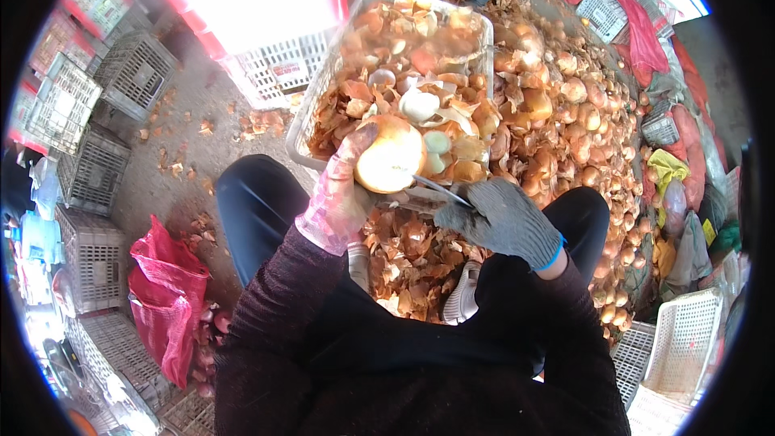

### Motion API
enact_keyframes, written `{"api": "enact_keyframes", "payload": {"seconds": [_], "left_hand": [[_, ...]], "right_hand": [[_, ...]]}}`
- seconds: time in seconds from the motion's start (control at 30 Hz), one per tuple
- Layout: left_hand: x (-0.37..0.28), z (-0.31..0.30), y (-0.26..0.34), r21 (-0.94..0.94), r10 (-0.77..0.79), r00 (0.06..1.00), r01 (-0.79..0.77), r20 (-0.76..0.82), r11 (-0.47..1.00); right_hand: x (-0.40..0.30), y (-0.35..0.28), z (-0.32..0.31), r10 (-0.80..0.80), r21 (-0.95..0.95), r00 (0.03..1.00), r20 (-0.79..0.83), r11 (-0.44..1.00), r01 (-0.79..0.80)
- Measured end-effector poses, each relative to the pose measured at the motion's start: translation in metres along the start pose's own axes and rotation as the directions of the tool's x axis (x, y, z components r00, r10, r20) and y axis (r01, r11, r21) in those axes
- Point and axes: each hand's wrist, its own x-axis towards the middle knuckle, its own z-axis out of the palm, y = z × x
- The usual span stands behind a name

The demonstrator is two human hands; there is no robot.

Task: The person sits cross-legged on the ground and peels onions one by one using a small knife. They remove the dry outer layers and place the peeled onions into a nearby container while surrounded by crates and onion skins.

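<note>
My left hand (pixel 339 194), in a pink patterned glove, grips a large yellow onion (pixel 392 154) over the near edge of a plastic crate (pixel 298 133). A grey knit glove with a blue cuff covers my right hand (pixel 505 218), which is closed around a knife; its handle is hidden in the fingers. The thin knife blade (pixel 439 186) points left, its tip at the onion's lower right side. Loose onion skins (pixel 357 82) fill the crate. Among them lie a peeled white onion (pixel 419 103) and pale green cut pieces (pixel 437 142).
A large heap of yellow onions (pixel 572 109) spreads along the right. Fallen skins (pixel 412 260) cover the floor between my shoes. To the left lies a pink mesh bag (pixel 166 303) beside red onions (pixel 206 339). Stacked crates (pixel 94 254) line the far left; a red-and-white crate (pixel 281 63) stands ahead.
</note>
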Motion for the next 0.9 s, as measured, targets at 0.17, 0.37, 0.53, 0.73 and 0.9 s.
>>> {"api": "enact_keyframes", "payload": {"seconds": [0.17, 0.37, 0.53, 0.73, 0.9], "left_hand": [[-0.003, 0.020, 0.018, 0.121, 0.043, 0.967, -0.075, 0.251, 0.990], [-0.004, 0.022, 0.012, 0.705, 0.146, 0.880, -0.452, 0.452, 0.547], [-0.011, 0.030, 0.004, 0.738, 0.306, 0.835, -0.549, 0.458, 0.392], [0.002, 0.011, -0.024, 0.387, 0.226, 0.956, -0.283, 0.187, 0.877], [-0.005, 0.003, -0.006, 0.378, 0.116, 0.981, -0.168, 0.155, 0.911]], "right_hand": [[0.001, 0.067, 0.029, -0.075, 0.766, 0.988, -0.135, 0.624, 0.152], [0.009, 0.011, 0.016, 0.344, 0.886, 0.939, -0.027, 0.444, -0.137], [0.008, 0.015, 0.035, 0.250, 0.957, 0.953, -0.174, 0.269, 0.104], [0.013, 0.007, 0.037, 0.164, 0.743, 0.892, -0.422, 0.626, 0.237], [-0.003, 0.014, 0.008, -0.053, 0.074, 0.870, -0.491, 0.992, 0.102]]}}
